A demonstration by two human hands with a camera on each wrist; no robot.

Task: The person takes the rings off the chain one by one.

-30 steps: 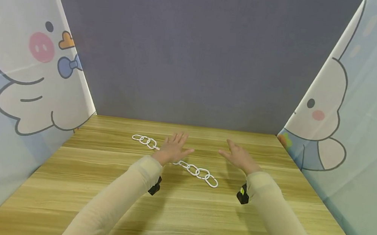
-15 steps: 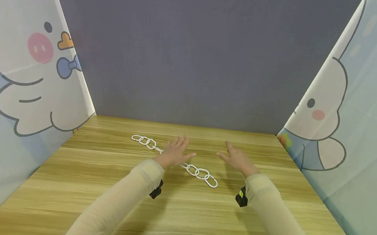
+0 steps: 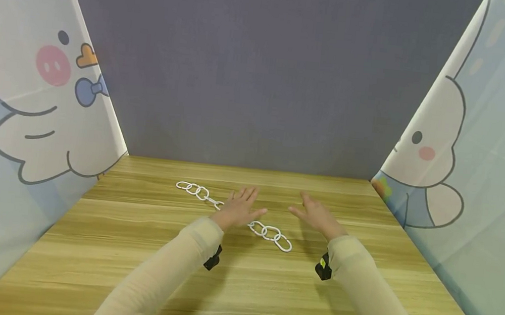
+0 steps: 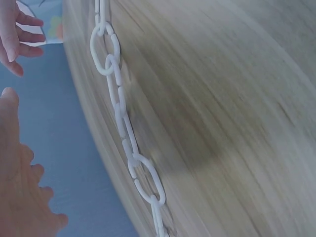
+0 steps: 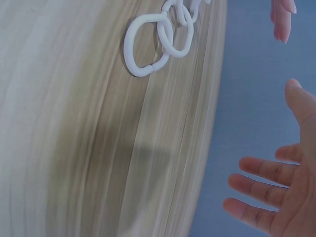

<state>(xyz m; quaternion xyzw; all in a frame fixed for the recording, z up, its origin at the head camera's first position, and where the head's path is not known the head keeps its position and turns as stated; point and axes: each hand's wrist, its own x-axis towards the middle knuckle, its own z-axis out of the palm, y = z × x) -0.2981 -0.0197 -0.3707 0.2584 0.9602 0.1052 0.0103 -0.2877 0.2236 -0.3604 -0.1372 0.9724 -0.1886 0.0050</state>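
A white plastic chain [image 3: 271, 233] of oval links lies in a slanting line on the wooden table, from the far left toward the centre right. Over its middle my left hand [image 3: 237, 210] is held with fingers spread, hiding some links in the head view. Below that hand, the left wrist view shows the chain [image 4: 118, 113] lying on the wood. My right hand [image 3: 317, 217] hovers to the right of the chain's near end, fingers extended and holding nothing. In the right wrist view the end link [image 5: 143, 44] rests on the table, apart from the right hand [image 5: 286, 182].
The wood-grain table [image 3: 240, 288] reaches back to a grey-blue panel [image 3: 260, 77]. Cartoon-printed cloths stand on the left [image 3: 43, 147] and right [image 3: 481, 200] sides. A black device [image 3: 324, 268] sits under each wrist.
My left hand has drifted slightly right and nearer, uncovering links on its left and covering others. The right hand has shifted a little left and nearer. The chain stays put.
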